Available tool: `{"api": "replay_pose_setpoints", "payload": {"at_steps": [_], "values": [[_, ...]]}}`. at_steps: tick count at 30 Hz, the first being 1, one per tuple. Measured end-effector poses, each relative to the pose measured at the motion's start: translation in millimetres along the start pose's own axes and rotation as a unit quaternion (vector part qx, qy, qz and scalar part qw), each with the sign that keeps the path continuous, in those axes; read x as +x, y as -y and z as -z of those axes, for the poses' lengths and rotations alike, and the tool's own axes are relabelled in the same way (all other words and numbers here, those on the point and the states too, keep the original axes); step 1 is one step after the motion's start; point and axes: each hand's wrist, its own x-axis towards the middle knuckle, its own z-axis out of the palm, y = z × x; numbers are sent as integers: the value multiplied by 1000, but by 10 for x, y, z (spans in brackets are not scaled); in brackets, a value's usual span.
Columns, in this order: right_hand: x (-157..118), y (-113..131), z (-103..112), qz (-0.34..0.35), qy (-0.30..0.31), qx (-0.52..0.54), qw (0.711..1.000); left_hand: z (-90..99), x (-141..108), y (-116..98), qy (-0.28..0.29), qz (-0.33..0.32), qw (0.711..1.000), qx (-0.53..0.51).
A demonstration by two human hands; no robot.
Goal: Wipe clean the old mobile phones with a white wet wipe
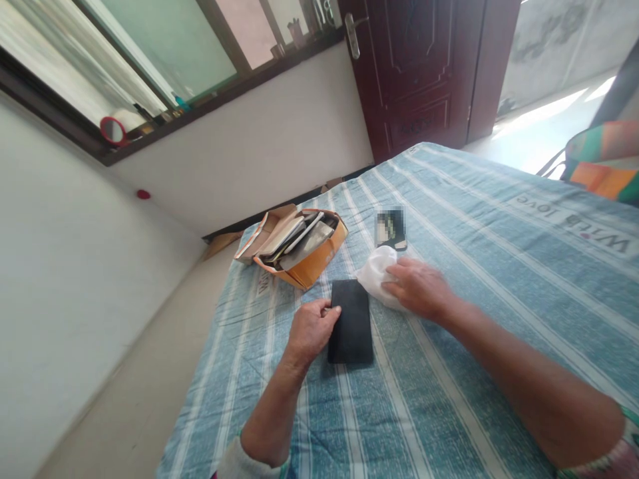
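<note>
A flat black rectangular thing (351, 332), like a tablet or large phone, lies just over the striped cloth. My left hand (310, 332) grips its left edge, thumb on top and fingers underneath. To its upper right is a crumpled white cloth or thin bag (378, 271); I cannot tell which. My right hand (419, 286) is closed on that white bundle, slightly smeared by motion. Right behind the bundle lies a small dark item (398, 229), partly blurred out. At the upper left, an open orange cardboard box (314, 263) holds several thin flat devices or booklets.
Blue-and-white striped cloth (449, 399) covers the bed or table. Behind it are a white wall (279, 146) and a dark red door (424, 73). A window ledge holds a red round mirror (112, 132). At the right edge sits a colourful striped bag or chair (606, 159).
</note>
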Motion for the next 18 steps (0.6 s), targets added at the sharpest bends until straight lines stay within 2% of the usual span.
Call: {"api": "replay_pose_setpoints", "payload": {"at_steps": [7,9,13,18], "values": [[-12,-2,-19,52,51,-48,996,-20,-26,-90,10,-21,998,66],[-17,-11,-47,50,39,-65,996,-48,-112,-158,12,-26,995,93],[-18,-46,-81,31,3,-84,996,-171,-337,-281,-6,-38,977,211],[-1,-142,-30,-22,-60,-73,995,-292,-416,-295,-22,-66,975,212]]}}
